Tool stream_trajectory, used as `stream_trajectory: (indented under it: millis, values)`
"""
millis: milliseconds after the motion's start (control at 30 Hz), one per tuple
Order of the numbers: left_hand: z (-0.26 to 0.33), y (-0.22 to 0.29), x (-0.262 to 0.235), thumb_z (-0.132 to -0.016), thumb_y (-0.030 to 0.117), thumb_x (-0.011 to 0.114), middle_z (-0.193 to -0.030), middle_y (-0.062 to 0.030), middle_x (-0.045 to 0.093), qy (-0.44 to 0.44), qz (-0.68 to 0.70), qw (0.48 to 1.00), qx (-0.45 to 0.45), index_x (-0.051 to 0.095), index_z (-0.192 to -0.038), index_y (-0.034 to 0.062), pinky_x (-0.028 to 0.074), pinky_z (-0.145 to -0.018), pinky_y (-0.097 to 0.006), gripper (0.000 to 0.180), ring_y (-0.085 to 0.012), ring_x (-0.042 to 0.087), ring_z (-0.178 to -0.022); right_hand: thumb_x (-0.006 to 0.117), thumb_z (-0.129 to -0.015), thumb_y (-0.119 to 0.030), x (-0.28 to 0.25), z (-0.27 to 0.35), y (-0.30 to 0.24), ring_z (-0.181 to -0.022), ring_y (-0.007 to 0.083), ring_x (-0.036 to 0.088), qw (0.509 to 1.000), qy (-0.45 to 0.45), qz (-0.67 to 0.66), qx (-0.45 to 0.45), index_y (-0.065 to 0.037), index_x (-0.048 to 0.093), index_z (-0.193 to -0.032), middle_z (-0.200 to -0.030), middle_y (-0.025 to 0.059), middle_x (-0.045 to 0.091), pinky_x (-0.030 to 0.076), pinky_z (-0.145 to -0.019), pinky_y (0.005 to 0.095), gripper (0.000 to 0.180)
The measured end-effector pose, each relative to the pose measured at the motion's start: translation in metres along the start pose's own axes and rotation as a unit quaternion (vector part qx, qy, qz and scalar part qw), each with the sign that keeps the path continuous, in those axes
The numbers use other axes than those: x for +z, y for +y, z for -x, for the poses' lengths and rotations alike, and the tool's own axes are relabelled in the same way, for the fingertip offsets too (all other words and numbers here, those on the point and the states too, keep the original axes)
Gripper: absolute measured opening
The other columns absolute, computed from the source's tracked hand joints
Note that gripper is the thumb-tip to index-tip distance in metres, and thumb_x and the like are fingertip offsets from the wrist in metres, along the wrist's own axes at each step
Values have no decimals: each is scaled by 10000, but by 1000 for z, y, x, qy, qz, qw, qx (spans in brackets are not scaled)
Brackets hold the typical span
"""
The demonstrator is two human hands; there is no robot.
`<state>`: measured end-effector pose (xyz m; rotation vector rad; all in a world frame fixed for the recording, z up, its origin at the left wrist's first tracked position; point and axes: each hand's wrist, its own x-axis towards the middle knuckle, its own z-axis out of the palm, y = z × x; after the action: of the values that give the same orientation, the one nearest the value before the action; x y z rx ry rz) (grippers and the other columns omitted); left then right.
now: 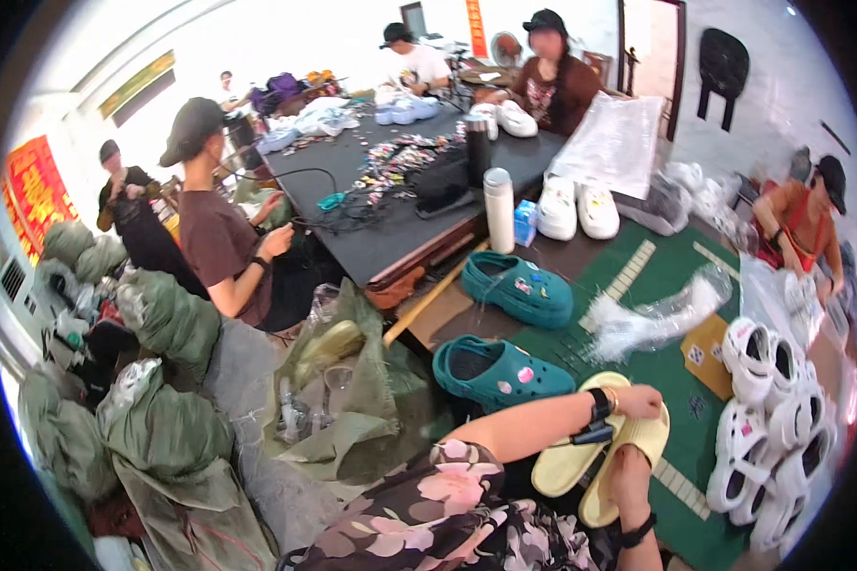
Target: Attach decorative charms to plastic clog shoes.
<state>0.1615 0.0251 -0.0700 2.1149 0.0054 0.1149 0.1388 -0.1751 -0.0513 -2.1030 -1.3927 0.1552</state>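
Two pale yellow slippers lie side by side, slanting, at the near edge of a green desk (pixel 676 259), in front of the person in a flowered garment (pixel 457 485). The left hand (pixel 643 401), with a black watch (pixel 602 404) at its wrist, reaches across to the far end of the right slipper (pixel 649 436); its fingers are curled, and whether they grip anything cannot be told. The right hand (pixel 630 481) is on that same slipper, its fingertips out of sight, so its grip cannot be told either. A black wristband (pixel 639 531) circles that wrist. The left slipper (pixel 560 466) lies partly beneath the left forearm, near a small dark object (pixel 588 437) too unclear to name.

Beyond the forearm stand two teal clogs, the farther one (pixel 517 289) and the nearer one (pixel 505 373), both dotted with charms. A clear bag (pixel 676 306) of thin white pieces lies near a brown card (pixel 707 355). White clogs (pixel 769 428) are heaped to the right. An open green sack (pixel 371 419) stands to the left.
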Motion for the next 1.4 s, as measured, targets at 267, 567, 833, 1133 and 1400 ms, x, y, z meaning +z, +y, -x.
stream_trajectory:
  millis: [267,567,833,1133,1400]
  values:
    - [8,8,-18,-840,245,600,-833,-133,666,45,45,997,-44,650,-918,11,479,-691,-361,252,-216,612,-756,543,-828,-32,1,-11,1,-829,434,573,999,14,-10,-45,17,571,-901,-870,235,608,459,-716,496,92]
    - [7,7,-11,-828,260,617,-809,-122,667,7,46,998,-45,655,-877,9,486,-693,-354,259,-203,609,-750,556,-812,-16,-4,-14,-8,-818,435,570,999,7,-1,-39,21,563,-885,-865,232,598,460,-702,495,82]
    - [1,-7,-4,-886,224,578,-881,-155,661,5,31,999,-6,641,-913,-9,486,-781,-366,242,-226,600,-816,524,-840,-29,-1,-2,3,-832,421,579,996,-7,82,-31,8,563,-951,-875,221,599,475,-718,488,123]
    - [30,14,-32,-919,164,610,-906,-41,656,14,125,992,-28,655,-994,2,475,-772,-269,184,-108,575,-843,518,-777,6,-28,8,-10,-982,362,584,996,41,39,-63,18,521,-1201,-1090,202,572,490,-847,421,423]
    - [33,27,-19,-926,163,604,-901,-17,648,23,165,985,-49,640,-992,-3,468,-763,-250,182,-87,562,-841,559,-767,-11,-38,19,-11,-891,347,612,995,66,28,-76,-3,594,-1025,-1018,172,599,514,-752,408,260]
